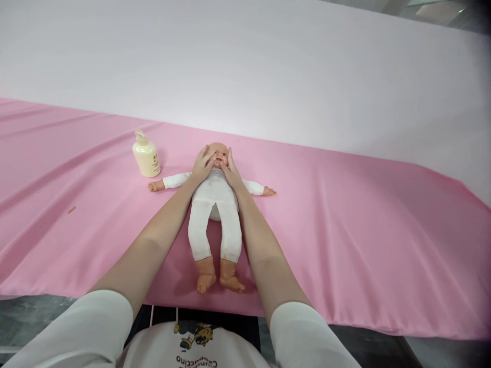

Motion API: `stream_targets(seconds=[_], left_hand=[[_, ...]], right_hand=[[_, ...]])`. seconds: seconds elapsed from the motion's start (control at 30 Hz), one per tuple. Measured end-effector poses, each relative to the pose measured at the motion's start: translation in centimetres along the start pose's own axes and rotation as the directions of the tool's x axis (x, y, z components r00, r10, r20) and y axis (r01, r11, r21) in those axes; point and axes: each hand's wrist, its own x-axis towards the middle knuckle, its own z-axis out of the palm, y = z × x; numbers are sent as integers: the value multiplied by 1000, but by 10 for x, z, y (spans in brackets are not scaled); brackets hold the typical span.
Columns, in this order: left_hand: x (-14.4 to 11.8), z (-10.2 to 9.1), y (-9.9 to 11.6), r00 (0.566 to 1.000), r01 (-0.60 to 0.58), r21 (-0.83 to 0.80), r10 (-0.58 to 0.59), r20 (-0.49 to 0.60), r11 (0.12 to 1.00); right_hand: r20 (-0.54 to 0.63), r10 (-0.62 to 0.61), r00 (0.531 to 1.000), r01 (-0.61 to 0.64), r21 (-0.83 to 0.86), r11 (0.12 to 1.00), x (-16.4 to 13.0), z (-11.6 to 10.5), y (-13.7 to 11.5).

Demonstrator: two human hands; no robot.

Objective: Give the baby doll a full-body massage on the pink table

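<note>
A baby doll (215, 189) in a white cloth body lies on its back, its feet towards me and its arms spread sideways. My left hand (202, 164) rests on one cheek of the doll's head, fingers stretched out and apart. On the other cheek lies my right hand (231, 170), also with fingers extended and the thumb near the mouth. Both palms touch the face without gripping it. Part of the doll's face and the sides of its head are hidden under my hands.
A cream pump bottle (147, 156) stands left of the doll's head, close to its outstretched arm. Farther left lies a small brownish strip (71, 209). A pink cloth (345, 235) with folds covers the table, and a white wall (245, 66) rises behind it.
</note>
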Motion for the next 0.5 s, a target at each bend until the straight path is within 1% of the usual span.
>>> stream_targets(seconds=[0.07, 0.13, 0.2, 0.3, 0.4, 0.5], left_hand=[[-2, 0, -2, 996, 93, -9, -93, -7, 996], [-3, 2, -5, 981, 195, -8, -195, -13, 981], [-3, 3, -8, 969, 246, -14, -246, -24, 969], [0, 6, -15, 962, 264, -50, -267, -54, 963], [3, 8, -24, 951, 293, -63, -298, -85, 954], [4, 8, -34, 953, 277, -46, -281, -115, 960]], right_hand=[[-13, 80, 997, -80, 18, 997, 1, 1, 3], [-33, 181, 983, -181, 26, 983, 2, 1, 7], [-55, 245, 968, -244, 32, 969, 4, 1, 11], [-82, 263, 961, -255, 87, 963, 9, 1, 17], [-82, 255, 963, -238, 176, 955, 13, 0, 23], [-102, 246, 964, -219, 224, 950, 15, 0, 27]])
